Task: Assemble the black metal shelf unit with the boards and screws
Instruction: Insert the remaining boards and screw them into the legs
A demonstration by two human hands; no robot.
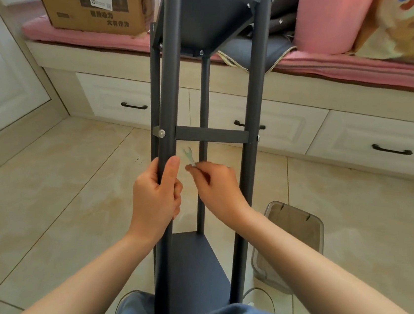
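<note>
Left hand (156, 197) is wrapped round the near-left post (168, 88) of the shelf unit (203, 135), steadying it. Right hand (216, 187) pinches a small flat wrench (188, 156) by its handle, open jaw pointing toward eleven o'clock. From that wrench the bolt (161, 133) on the post lies at about ten o'clock, near, just left of the crossbar (211, 135). Post runs twelve to six; the right hand looks nearer the bolt's height, so the wrench likely swings left.
</note>
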